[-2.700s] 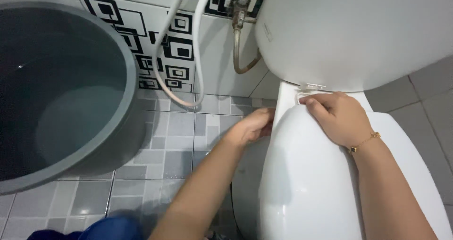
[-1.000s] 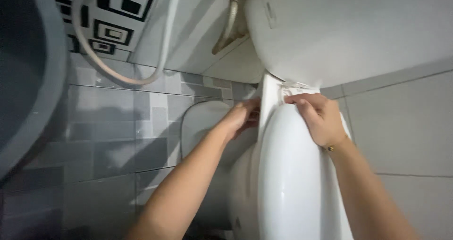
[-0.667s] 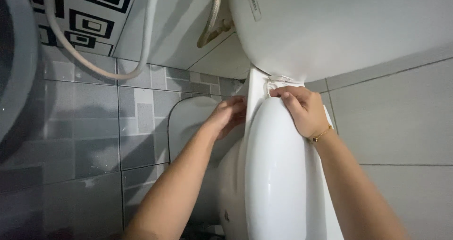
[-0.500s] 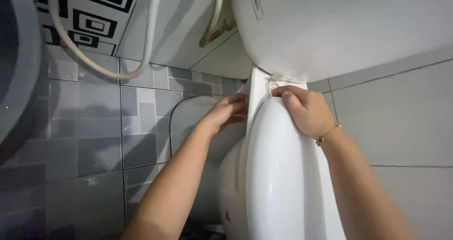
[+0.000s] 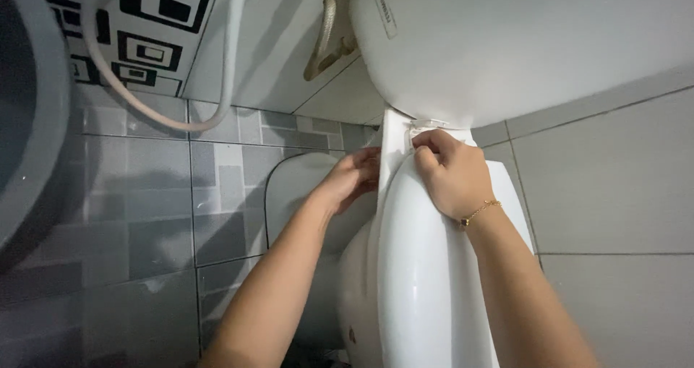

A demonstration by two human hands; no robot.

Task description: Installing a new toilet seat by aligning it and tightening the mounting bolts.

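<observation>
I look down at a white toilet with its lid (image 5: 426, 267) shut and the white tank (image 5: 520, 43) behind it. My right hand (image 5: 450, 174), with a thin gold bracelet on the wrist, rests on the back of the lid, fingertips pinched at the white hinge piece (image 5: 426, 128) under the tank. My left hand (image 5: 354, 178) reaches under the rim on the toilet's left side, its fingertips hidden behind the bowl's edge. What those fingers touch is out of sight.
A grey plastic tub (image 5: 29, 122) stands at the far left on the grey tiled floor (image 5: 144, 216). A white hose (image 5: 217, 100) loops down the patterned wall, and a braided supply hose (image 5: 327, 35) runs to the tank. Pale tiles lie to the right.
The view has swung left of the toilet and closer; the tub slid mostly out of frame. Both hands stayed at the hinge area, the left one tucked further under the rim.
</observation>
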